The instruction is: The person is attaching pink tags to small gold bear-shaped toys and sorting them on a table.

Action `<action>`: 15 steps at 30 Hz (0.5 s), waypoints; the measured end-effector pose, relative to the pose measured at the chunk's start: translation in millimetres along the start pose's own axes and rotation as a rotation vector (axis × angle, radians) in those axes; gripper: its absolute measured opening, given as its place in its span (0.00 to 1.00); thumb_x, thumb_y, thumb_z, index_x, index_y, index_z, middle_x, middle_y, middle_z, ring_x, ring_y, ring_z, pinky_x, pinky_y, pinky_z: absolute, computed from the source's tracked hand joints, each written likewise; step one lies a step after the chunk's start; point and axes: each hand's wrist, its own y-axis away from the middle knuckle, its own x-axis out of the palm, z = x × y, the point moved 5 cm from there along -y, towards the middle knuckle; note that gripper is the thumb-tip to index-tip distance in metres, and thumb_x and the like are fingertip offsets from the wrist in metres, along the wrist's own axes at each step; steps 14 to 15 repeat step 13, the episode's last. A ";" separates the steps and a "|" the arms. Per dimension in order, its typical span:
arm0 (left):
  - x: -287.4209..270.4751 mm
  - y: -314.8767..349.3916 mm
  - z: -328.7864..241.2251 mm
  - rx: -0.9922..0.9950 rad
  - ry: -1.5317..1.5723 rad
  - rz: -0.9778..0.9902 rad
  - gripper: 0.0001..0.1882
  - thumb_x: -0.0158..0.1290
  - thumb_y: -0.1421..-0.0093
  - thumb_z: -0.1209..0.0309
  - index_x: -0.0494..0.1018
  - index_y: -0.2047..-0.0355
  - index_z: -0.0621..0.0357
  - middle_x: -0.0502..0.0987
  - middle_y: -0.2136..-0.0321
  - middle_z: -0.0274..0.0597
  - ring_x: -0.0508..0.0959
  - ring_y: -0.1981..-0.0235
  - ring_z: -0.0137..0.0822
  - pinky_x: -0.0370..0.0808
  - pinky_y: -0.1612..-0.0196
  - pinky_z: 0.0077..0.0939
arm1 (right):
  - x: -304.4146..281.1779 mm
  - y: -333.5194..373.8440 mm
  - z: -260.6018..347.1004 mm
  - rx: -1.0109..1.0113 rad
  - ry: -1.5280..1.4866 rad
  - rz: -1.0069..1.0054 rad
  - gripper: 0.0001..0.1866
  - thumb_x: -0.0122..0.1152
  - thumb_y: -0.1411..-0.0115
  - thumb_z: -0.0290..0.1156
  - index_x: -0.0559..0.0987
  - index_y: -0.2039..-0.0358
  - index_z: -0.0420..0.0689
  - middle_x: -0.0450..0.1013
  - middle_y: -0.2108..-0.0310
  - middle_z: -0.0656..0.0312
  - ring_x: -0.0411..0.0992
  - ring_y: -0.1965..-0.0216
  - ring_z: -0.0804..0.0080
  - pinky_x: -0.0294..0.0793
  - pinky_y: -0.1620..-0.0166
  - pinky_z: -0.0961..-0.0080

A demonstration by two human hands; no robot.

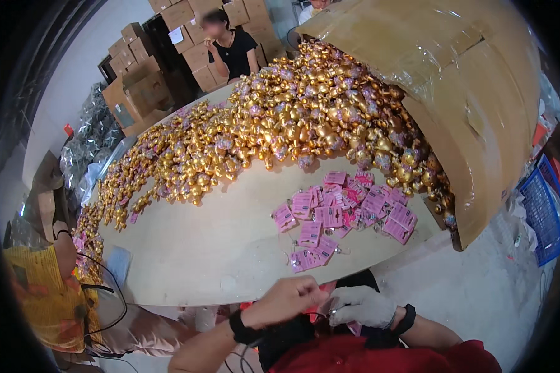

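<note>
My left hand is bare, with a black band at the wrist, and its fingers are pinched together close to my right hand. A white glove covers my right hand, whose fingers are curled closed. Between the fingertips shows a bit of pink, perhaps a card; which hand grips it is unclear. Just beyond my hands lies a loose heap of pink printed cards, some with small metal pieces and cords. Behind them rises a large pile of shiny gold rounded trinkets, some with clear purplish balls.
The pale table carries everything. A big cardboard box leans open at the right, and a blue plastic crate stands beyond it. One person sits opposite; another in yellow is at my left. Stacked cartons line the back.
</note>
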 end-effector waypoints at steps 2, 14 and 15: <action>-44.4 -30.0 -23.8 0.035 -0.162 -0.094 0.15 0.55 0.38 0.59 0.74 0.66 0.61 0.74 0.78 0.31 0.71 0.77 0.21 0.70 0.74 0.18 | -20.5 0.6 -4.5 0.106 -0.194 -0.124 0.09 0.57 0.45 0.25 0.79 0.63 0.39 0.74 0.76 0.63 0.67 0.83 0.83 0.66 0.81 0.83; -237.6 -191.3 40.6 -0.178 0.007 -0.841 0.29 0.57 0.43 0.55 0.64 0.47 0.59 0.75 0.65 0.46 0.77 0.77 0.34 0.74 0.77 0.25 | -87.9 -16.5 -9.1 0.120 -0.361 -0.368 0.17 0.64 0.46 0.30 0.75 0.59 0.32 0.77 0.69 0.50 0.76 0.72 0.65 0.75 0.65 0.73; -237.6 -191.3 40.6 -0.178 0.007 -0.841 0.29 0.57 0.43 0.55 0.64 0.47 0.59 0.75 0.65 0.46 0.77 0.77 0.34 0.74 0.77 0.25 | -87.9 -16.5 -9.1 0.120 -0.361 -0.368 0.17 0.64 0.46 0.30 0.75 0.59 0.32 0.77 0.69 0.50 0.76 0.72 0.65 0.75 0.65 0.73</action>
